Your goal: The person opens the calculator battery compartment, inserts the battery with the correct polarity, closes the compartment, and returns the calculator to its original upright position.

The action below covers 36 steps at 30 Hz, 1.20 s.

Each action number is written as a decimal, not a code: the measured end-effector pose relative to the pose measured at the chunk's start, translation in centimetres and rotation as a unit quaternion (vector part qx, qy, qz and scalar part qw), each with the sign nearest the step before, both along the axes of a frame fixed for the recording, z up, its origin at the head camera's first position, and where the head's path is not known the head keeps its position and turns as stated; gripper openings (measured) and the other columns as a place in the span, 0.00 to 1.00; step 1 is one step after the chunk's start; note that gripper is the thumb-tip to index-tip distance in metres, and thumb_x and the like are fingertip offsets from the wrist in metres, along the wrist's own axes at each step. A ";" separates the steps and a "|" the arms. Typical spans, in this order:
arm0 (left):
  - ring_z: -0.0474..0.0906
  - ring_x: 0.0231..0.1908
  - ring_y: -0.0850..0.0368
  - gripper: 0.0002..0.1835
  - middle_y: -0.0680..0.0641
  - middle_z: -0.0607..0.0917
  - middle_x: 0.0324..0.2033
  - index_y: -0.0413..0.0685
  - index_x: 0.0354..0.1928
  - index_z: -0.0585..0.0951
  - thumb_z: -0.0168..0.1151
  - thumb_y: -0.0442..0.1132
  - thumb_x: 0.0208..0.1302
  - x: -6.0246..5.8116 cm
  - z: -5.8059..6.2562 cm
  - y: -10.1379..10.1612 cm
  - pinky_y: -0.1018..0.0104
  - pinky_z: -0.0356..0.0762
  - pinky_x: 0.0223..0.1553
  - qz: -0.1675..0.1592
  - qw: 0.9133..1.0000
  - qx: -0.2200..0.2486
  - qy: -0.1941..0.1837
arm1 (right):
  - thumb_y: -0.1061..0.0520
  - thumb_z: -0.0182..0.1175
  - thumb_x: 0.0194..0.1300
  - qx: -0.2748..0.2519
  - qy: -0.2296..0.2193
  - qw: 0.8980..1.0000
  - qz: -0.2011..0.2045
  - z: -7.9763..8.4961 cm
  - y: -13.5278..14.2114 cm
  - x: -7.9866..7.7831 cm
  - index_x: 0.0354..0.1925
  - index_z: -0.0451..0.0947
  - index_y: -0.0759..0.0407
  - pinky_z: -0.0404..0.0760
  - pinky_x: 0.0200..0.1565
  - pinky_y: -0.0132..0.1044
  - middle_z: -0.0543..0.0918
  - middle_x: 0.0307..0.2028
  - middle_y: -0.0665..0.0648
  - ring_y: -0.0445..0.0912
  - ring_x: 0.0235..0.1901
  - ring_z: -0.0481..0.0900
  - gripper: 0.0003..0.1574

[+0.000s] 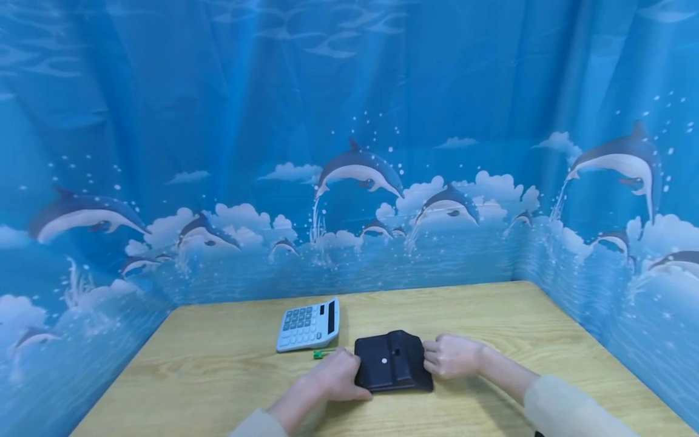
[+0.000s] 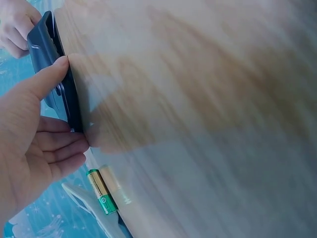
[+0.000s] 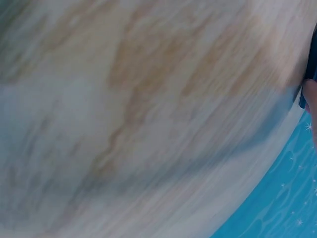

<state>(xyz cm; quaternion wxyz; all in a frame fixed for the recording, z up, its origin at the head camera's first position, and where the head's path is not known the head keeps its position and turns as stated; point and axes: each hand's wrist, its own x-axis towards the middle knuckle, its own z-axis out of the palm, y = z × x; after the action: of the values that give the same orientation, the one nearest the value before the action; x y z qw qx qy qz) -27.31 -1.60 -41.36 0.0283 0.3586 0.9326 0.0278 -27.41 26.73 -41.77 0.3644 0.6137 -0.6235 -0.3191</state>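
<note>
A black wallet-like case [image 1: 374,363] with a flap and a pale round snap lies on the wooden table. My left hand [image 1: 335,376] grips its left edge; in the left wrist view the thumb is on the upper face and the fingers are along the edge. At the opposite edge my right hand [image 1: 450,356] pinches the case with curled fingers. Only a sliver of the case [image 3: 311,64] and a bit of the right hand [image 3: 310,94] show in the right wrist view. What the case contains is hidden.
Behind the left hand stands a light blue calculator [image 1: 306,328], tilted up. Beside it lies a green and gold battery [image 2: 101,191], partly hidden by that hand in the head view. A dolphin-print curtain [image 1: 349,152] surrounds the back and sides of the table [image 1: 218,364].
</note>
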 end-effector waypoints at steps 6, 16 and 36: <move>0.72 0.27 0.62 0.30 0.51 0.79 0.22 0.42 0.35 0.82 0.67 0.64 0.44 -0.2 0.3 0.1 0.68 0.74 0.35 -0.019 1.000 -0.020 0.009 | 0.71 0.25 0.62 -0.013 0.001 0.999 0.033 -0.4 0.2 -0.6 0.15 0.65 0.50 0.53 0.17 0.26 0.66 0.13 0.44 0.39 0.18 0.61 0.30; 0.73 0.27 0.63 0.29 0.51 0.79 0.23 0.44 0.36 0.82 0.65 0.64 0.48 -0.7 0.6 0.1 0.68 0.74 0.36 -0.036 0.998 -0.049 0.004 | 0.69 0.28 0.64 -0.036 -0.015 0.999 0.030 -0.3 0.0 -0.5 0.17 0.65 0.51 0.55 0.16 0.29 0.67 0.15 0.46 0.41 0.18 0.63 0.27; 0.68 0.22 0.64 0.18 0.54 0.76 0.19 0.46 0.27 0.79 0.62 0.56 0.53 0.2 0.6 -1.0 0.71 0.69 0.27 -0.084 0.993 -0.054 0.062 | 0.57 0.35 0.64 -0.175 -0.030 0.984 -0.007 -0.1 -0.8 0.6 0.25 0.68 0.56 0.64 0.15 0.26 0.72 0.17 0.48 0.40 0.17 0.66 0.17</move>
<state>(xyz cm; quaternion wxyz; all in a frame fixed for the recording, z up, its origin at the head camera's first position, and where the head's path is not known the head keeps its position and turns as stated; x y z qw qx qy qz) -27.07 -2.59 -40.76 -0.0082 0.4348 0.8993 -0.0471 -26.85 25.94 -41.85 0.4453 0.5451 -0.6847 -0.1891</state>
